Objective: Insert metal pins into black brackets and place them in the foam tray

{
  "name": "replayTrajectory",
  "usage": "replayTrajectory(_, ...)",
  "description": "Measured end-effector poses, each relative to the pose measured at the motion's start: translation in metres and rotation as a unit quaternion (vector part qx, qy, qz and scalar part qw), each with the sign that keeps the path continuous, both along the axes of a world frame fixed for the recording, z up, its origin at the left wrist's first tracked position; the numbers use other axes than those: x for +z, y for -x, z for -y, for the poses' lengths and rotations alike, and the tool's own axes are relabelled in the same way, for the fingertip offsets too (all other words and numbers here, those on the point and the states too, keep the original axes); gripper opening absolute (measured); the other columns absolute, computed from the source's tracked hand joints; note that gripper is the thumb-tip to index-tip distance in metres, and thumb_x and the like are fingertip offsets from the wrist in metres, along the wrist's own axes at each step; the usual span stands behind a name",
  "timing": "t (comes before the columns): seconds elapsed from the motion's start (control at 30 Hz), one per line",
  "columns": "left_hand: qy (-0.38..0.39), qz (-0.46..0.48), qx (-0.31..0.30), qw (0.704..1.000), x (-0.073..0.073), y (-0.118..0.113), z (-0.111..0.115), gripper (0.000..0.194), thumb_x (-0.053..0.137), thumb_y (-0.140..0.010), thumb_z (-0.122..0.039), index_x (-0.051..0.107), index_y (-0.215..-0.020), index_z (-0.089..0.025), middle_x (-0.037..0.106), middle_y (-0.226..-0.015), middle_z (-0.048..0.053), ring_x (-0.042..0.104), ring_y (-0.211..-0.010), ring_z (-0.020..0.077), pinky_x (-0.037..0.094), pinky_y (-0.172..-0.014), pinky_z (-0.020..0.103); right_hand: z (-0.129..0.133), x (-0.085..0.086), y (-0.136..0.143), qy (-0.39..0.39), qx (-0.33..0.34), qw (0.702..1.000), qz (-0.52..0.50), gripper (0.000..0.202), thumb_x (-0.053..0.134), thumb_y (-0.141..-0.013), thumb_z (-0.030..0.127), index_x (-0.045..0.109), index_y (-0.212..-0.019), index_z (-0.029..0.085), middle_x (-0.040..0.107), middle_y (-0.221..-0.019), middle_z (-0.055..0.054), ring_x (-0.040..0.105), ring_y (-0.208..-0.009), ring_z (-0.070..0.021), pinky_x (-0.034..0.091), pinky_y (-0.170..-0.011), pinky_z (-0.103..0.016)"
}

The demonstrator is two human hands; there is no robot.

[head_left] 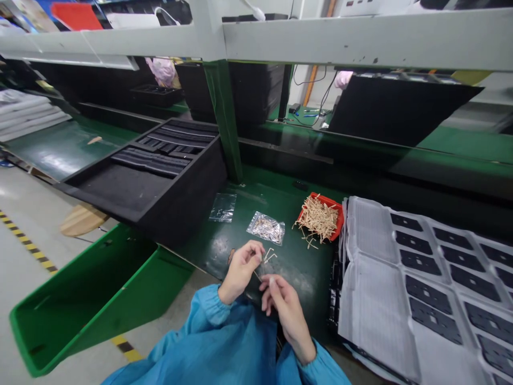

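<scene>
Thumb and forefinger of my left hand (242, 267) are pinched around a thin beige strip (257, 276), which slants down toward the other hand. My right hand (284, 305) is loosely curled with its fingers apart, its fingertips close to the strip's lower end; whether they touch it I cannot tell. Just beyond the left fingertips, a few bent beige strips (271, 255) lie loose on the green tabletop (296, 262). Farther back is a clear bag of small parts (266, 229). A red bin (340, 216) is heaped with beige strips (318, 218), some spilling over its front edge.
A flat clear bag (223, 207) lies left of the filled one. The large black tray (192, 198) stands at left, above a green tub (120, 299). At right are white padded sheets (372, 315) holding black plates (435, 319). A green post (224, 117) rises behind.
</scene>
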State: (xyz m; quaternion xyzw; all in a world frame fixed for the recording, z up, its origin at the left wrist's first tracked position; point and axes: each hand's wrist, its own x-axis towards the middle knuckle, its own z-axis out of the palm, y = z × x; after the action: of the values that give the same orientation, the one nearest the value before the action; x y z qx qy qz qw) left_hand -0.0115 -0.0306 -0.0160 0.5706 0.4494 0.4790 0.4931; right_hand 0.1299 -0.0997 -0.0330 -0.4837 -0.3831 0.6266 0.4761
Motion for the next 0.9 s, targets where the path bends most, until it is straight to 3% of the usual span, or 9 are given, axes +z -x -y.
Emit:
replayTrajectory(0.13,0.015,0.105,-0.023,0.994,0.005,-0.007,-0.004,0.043,0.062,-0.094,-0.059,0.048,-0.082,-0.02,0.057,-0.093,0.005,0.054,-0.076,0.0165,0.049,-0.074,0.03,-0.004,0.021,0.008,0.029,0.034,0.994,-0.098,0.05,0.067,-0.089,0.067,0.071,-0.096,0.018,0.066,-0.078,-0.004,0.054,-0.054,-0.0104,0.043,-0.051,-0.024)
replayTrajectory(0.3,0.028,0.172,-0.046,0.984,0.004,-0.008,-0.003,0.047,0.068,-0.092,-0.061,0.047,-0.08,-0.02,0.056,-0.083,0.002,0.053,-0.073,0.0157,0.047,-0.072,0.029,-0.007,0.031,0.002,0.045,0.026,0.988,-0.146,0.041,0.08,-0.081,0.058,0.067,-0.083,0.019,0.064,-0.071,0.0,0.048,-0.055,-0.0092,0.041,-0.054,-0.024)
replayTrajectory(0.63,0.009,0.15,-0.044,0.988,0.003,-0.001,0.0,0.043,0.064,-0.096,-0.059,0.049,-0.083,-0.02,0.058,-0.075,0.001,0.056,-0.067,0.0154,0.049,-0.068,0.029,-0.007,0.028,-0.001,0.025,0.005,0.993,-0.118,0.038,0.08,-0.081,0.055,0.076,-0.086,0.018,0.068,-0.071,-0.004,0.054,-0.058,-0.0123,0.047,-0.056,-0.026)
replayTrajectory(0.73,-0.027,0.101,0.003,0.995,0.01,0.0,0.009,0.023,0.065,-0.099,-0.042,0.061,-0.105,-0.019,0.069,-0.099,0.008,0.065,-0.092,0.0212,0.053,-0.085,0.036,-0.007,0.024,-0.001,-0.002,-0.024,0.996,-0.082,0.037,0.079,-0.082,0.055,0.077,-0.085,0.018,0.07,-0.072,-0.004,0.059,-0.061,-0.0142,0.051,-0.058,-0.027)
replayTrajectory(0.8,-0.059,0.064,0.037,0.995,0.018,0.001,0.016,0.022,0.07,-0.096,-0.03,0.068,-0.117,-0.022,0.067,-0.124,0.012,0.06,-0.117,0.0256,0.046,-0.105,0.044,-0.006,0.021,-0.001,-0.027,-0.053,0.997,-0.049,0.034,0.078,-0.084,0.053,0.077,-0.085,0.019,0.071,-0.073,-0.004,0.063,-0.066,-0.0155,0.053,-0.062,-0.027)
replayTrajectory(0.9,-0.091,0.004,0.041,0.995,0.032,0.0,0.024,0.015,0.077,-0.088,-0.023,0.08,-0.103,-0.025,0.065,-0.137,0.011,0.051,-0.132,0.0305,0.033,-0.118,0.051,-0.004,0.019,-0.004,-0.072,-0.094,0.993,0.008,0.029,0.074,-0.089,0.048,0.077,-0.086,0.019,0.073,-0.076,-0.004,0.067,-0.071,-0.0163,0.056,-0.067,-0.027)
